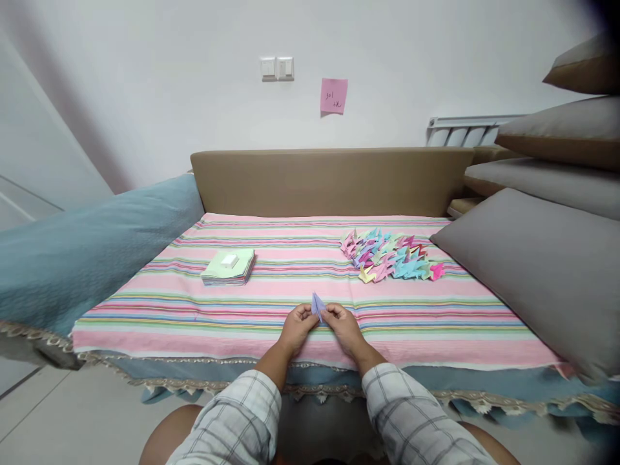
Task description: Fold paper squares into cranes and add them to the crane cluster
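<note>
A small piece of folded purple paper point(318, 303) stands pointed end up between my two hands, above the striped cloth. My left hand point(297, 325) pinches its lower left side with thumb and fingers. On the other side, my right hand point(343, 325) is closed on the lower right edge, thumbs nearly meeting. Further right lies a cluster of folded paper cranes point(392, 257) in pink, blue, green, yellow and purple. To the left sits a stack of square paper sheets point(227, 270), pale green on top, with a small white block point(229, 261) resting on it.
The striped cloth point(159, 310) covers the sofa seat. A brown backrest point(329, 184) runs along the wall, where a pink note point(334, 96) hangs near white switches point(277, 68). Grey cushions point(542, 271) pile up at right; a blue-covered armrest point(106, 245) borders the left.
</note>
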Motion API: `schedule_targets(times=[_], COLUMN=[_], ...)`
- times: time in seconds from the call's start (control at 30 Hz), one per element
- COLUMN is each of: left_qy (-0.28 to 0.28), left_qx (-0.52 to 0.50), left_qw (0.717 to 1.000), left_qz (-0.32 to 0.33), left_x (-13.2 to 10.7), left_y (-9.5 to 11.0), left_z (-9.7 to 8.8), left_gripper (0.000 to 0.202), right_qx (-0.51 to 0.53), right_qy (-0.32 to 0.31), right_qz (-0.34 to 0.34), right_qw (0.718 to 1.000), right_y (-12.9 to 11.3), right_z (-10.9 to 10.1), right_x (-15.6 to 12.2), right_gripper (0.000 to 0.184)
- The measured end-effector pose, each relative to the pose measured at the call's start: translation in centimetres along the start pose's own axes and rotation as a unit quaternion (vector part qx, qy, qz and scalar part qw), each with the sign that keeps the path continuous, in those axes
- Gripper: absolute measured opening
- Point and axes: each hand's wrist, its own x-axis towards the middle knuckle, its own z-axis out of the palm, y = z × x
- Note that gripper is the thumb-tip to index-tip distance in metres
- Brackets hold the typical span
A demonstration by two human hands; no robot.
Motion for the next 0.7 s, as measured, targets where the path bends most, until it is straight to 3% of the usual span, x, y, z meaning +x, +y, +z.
schedule_targets(times=[0.3,0.43,0.7], left_qy=[0.024,0.045,0.052], left_qx=[-0.004,-0.003,-0.005], left_qw=[1.0,0.999,0.999], left_qz=[0.01,0.015,0.008], left_x=[0.2,0.2,0.0], left_y=[-0.4,-0.3,-0.2], left_z=[0.1,0.3,0.3], left_gripper=[0.034,0.033,0.036], right_qx=[-0.001,0.015,-0.022], right_qy=[-0.038,-0.053,-0.042], right_qz=[0.033,0.015,0.017], right_qw=[0.999,0.998,0.999], right_y=[-1.3,-1.3,-1.4], right_z=[-0.2,-0.1,-0.2], right_x=[-0.6,-0.8,-0.7], right_gripper=[0.034,0.033,0.033])
